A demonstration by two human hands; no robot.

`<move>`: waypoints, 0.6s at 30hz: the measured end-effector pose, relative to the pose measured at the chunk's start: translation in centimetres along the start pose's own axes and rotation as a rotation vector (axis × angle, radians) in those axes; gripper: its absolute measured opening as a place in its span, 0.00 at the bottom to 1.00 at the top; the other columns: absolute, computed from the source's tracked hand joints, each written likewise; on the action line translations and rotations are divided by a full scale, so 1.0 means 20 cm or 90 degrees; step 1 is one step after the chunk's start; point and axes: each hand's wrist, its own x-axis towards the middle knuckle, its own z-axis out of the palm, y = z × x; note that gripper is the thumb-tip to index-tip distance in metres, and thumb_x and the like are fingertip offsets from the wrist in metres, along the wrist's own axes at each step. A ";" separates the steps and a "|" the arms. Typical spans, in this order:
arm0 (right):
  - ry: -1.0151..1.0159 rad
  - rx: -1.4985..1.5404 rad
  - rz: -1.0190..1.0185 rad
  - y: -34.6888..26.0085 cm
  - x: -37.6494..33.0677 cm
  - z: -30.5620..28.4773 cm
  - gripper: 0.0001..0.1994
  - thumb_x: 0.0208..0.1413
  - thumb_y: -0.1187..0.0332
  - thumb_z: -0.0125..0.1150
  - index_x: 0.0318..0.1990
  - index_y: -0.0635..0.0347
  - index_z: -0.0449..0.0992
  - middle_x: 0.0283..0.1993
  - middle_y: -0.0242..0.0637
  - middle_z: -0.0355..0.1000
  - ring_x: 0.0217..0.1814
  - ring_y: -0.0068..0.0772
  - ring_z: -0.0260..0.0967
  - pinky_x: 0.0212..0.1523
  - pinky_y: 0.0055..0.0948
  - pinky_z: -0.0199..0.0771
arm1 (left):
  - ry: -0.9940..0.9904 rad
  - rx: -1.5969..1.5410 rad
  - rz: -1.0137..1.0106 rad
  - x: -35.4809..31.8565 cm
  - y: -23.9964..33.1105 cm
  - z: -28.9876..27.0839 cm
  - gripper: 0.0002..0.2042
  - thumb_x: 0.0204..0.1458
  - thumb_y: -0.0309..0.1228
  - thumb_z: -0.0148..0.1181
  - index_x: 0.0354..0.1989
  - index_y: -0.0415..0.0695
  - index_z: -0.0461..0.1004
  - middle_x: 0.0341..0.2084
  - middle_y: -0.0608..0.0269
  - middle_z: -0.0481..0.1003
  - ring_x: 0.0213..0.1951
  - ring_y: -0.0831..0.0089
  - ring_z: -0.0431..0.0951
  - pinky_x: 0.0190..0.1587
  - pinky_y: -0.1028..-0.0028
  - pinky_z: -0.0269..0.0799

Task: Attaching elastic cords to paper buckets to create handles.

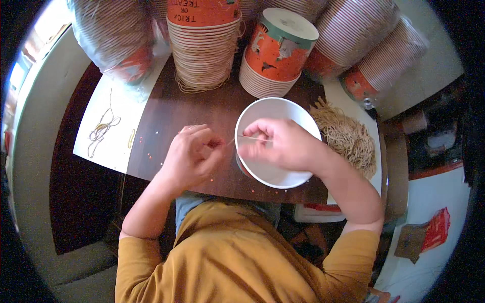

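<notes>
An open paper bucket (278,174) with a white inside stands before me on the dark table. A thin pale cord (247,137) stretches across the near space between my hands, over the bucket's left rim. My left hand (194,151), left of the bucket, is closed in a pinch at one end of the cord. Above the bucket's mouth, my right hand (285,144) has its fingers curled on the cord; its thumb is slightly blurred. A heap of beige cords (348,134) lies right of the bucket.
Nested orange bucket stacks line the back: a cord-draped stack (204,55), a shorter stack (273,55), and several plastic-wrapped ones (116,40). Loose cord (103,126) lies on the white strip at left. Tiny coloured bits dot the table (166,113).
</notes>
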 end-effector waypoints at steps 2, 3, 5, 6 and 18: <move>-0.045 -0.204 -0.037 -0.16 -0.11 -0.03 0.31 0.43 0.41 0.65 0.39 0.64 0.74 0.34 0.47 0.75 0.38 0.43 0.75 0.39 0.37 0.74 | -0.079 -0.320 -0.190 -0.03 0.01 -0.07 0.04 0.44 0.26 0.59 0.26 0.38 0.73 0.21 0.59 0.70 0.28 0.69 0.72 0.37 0.72 0.67; -0.034 -0.304 -0.098 -0.17 -0.14 -0.01 0.29 0.42 0.43 0.66 0.38 0.64 0.74 0.35 0.49 0.75 0.39 0.46 0.74 0.40 0.39 0.74 | -0.077 -0.364 -0.175 -0.04 0.00 -0.09 0.04 0.46 0.25 0.56 0.25 0.36 0.72 0.25 0.60 0.71 0.31 0.74 0.71 0.38 0.76 0.66; -0.043 -0.323 -0.105 -0.14 -0.17 -0.03 0.24 0.42 0.49 0.67 0.36 0.62 0.74 0.35 0.48 0.75 0.40 0.49 0.73 0.42 0.41 0.73 | -0.076 -0.404 -0.156 -0.03 0.04 -0.08 0.04 0.49 0.25 0.55 0.26 0.37 0.72 0.29 0.61 0.73 0.33 0.75 0.72 0.38 0.76 0.67; -0.045 -0.299 -0.125 -0.13 -0.17 -0.04 0.21 0.41 0.53 0.69 0.35 0.61 0.75 0.30 0.43 0.71 0.33 0.44 0.71 0.35 0.38 0.70 | -0.073 -0.446 -0.138 -0.02 0.06 -0.07 0.05 0.51 0.25 0.55 0.27 0.37 0.73 0.33 0.61 0.75 0.34 0.76 0.72 0.38 0.77 0.67; -0.013 -0.249 -0.221 -0.15 -0.19 -0.08 0.11 0.43 0.65 0.67 0.31 0.61 0.73 0.23 0.38 0.66 0.24 0.37 0.67 0.27 0.33 0.66 | -0.118 -0.856 -0.299 -0.03 0.07 0.07 0.07 0.61 0.30 0.51 0.39 0.39 0.71 0.35 0.59 0.77 0.33 0.80 0.75 0.37 0.79 0.73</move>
